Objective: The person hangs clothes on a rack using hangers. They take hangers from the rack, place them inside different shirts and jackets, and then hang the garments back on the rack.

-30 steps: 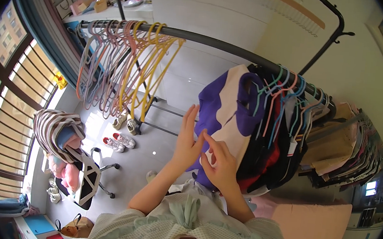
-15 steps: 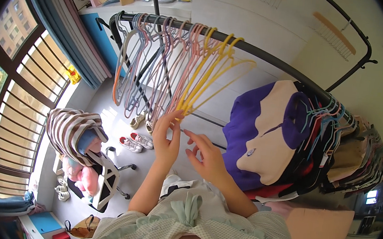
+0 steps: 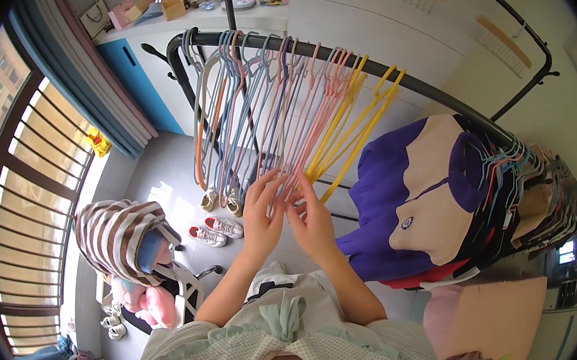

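Left hand (image 3: 263, 209), fingers spread, and right hand (image 3: 312, 225), fingers bent and parted, sit close together near frame centre – at the lower ends of pink hangers (image 3: 328, 107); contact cannot be told. These and yellow hangers (image 3: 356, 82) hang from a dark rail (image 3: 424, 89), upper centre. Centre right – a purple-and-cream garment (image 3: 438, 160).

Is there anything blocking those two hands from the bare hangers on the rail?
Nothing visible: the left hand and right hand are at the lower ends of the bare hangers; contact is unclear. The purple-and-beige garment hangs off to the right.
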Available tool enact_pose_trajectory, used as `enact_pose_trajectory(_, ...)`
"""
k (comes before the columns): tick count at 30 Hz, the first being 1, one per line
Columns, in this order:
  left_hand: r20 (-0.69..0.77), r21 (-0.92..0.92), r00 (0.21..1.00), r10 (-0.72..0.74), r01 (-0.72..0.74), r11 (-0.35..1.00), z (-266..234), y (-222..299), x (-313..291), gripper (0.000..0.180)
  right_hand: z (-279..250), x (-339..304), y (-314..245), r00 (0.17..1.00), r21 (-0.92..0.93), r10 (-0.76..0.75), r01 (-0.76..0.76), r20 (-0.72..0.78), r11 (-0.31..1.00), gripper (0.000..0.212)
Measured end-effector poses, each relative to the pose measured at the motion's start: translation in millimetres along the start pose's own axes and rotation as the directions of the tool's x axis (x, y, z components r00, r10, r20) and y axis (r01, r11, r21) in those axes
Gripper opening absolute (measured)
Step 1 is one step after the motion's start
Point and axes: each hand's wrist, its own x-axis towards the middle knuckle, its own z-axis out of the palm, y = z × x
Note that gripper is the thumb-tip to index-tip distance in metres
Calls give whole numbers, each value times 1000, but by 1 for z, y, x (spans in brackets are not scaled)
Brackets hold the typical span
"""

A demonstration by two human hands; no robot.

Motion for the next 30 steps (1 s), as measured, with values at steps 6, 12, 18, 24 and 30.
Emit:
enact_pose_trajectory(6, 184, 118, 962, 200, -224, 967, -4, -16, 8, 39, 10, 1, 14, 995, -37, 87, -89, -56, 995, 57)
enact_pose_trajectory(12, 166, 51, 980, 113, -123, 991, -5, -15, 14, 35, 17, 14, 25, 985, 316, 149, -115, -88, 942, 42)
enact_pose_trajectory(18, 196, 18, 961, 197, -205, 979, -6, -17, 15, 35, 22, 20, 25, 984, 357, 106, -48, -144, 933, 33)
enact_pose_trajectory(24, 162, 5, 969, 186, -189, 982, -6, -4, 14, 35, 19, 15, 13, 989, 389, 68, -10, -134, 921, 32)
enact_pose_trajectory(30, 108, -66, 976, 191, -184, 981, -7, 12, 8, 35, 3, 3, -13, 997, 329, 25, 2, -79, 944, 31)
